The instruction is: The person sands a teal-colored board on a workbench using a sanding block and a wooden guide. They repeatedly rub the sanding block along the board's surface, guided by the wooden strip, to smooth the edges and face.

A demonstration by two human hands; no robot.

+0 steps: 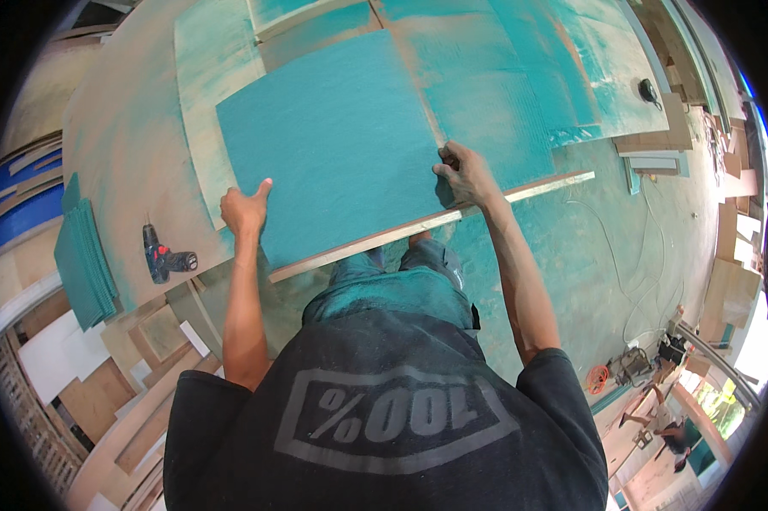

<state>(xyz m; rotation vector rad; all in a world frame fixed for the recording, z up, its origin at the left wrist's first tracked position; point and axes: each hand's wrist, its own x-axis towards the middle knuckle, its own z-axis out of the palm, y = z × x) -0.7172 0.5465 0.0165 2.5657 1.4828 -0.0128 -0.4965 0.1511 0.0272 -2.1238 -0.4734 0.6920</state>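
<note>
- Head view: I see the teal panel [333, 145] lying between both hands, roughly square, reaching away beyond them.
- Left hand [246, 208] at its left edge, thumb raised; grip unclear.
- Right hand [467, 175], fingers curled, at its right edge; I can't tell whether it's pinching.

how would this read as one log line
left hand: panel, left edge | right hand: panel, right edge | drill: on table

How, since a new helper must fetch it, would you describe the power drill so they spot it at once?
Find the big worktable, then the person's left hand near its front edge. Between that hand and the stack of teal panels further left lies the power drill: black with red accents, pistol-shaped, unlike the flat panels.
</note>
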